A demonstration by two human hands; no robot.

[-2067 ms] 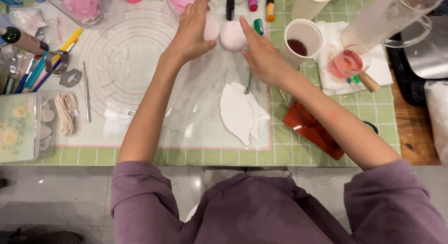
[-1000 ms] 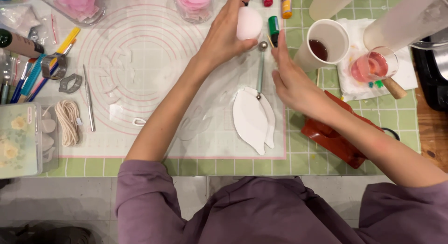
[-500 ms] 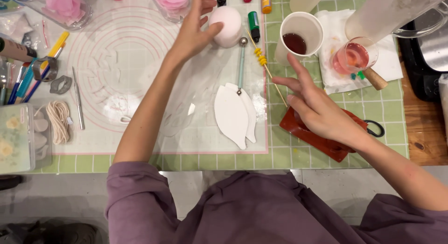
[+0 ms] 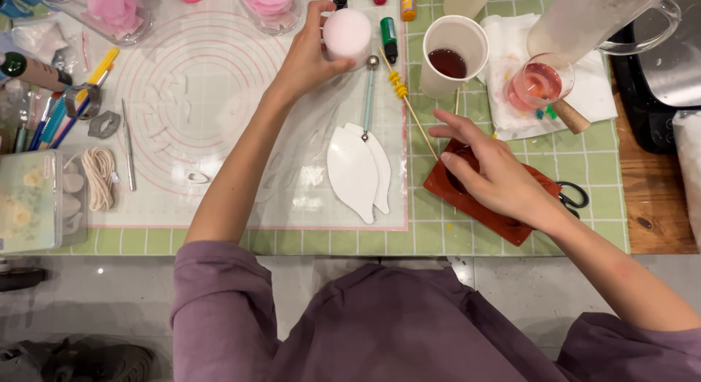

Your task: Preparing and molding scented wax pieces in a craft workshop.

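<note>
Pale pink ball (image 4: pixel 347 33) clasped in left hand (image 4: pixel 310 57) grip, right hand (image 4: pixel 496 179) unclenched over red mould (image 4: pixel 442 185)

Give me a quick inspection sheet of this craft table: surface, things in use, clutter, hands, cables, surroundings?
Surface: green grid cutting mat with a clear ringed work sheet on top.
Things in use: pale pink ball held up; red-brown mould under the other hand; white leaf cut-outs and a ball-ended tool between them.
Clutter: paper cup of dark red liquid, pink glass on a paper towel, pens, twine, scissors.
Hands: left hand grips the ball; right hand rests on the mould, fingers spread.
Cables: nothing seen.
Surroundings: wooden tabletop at right, grey floor below.
</note>
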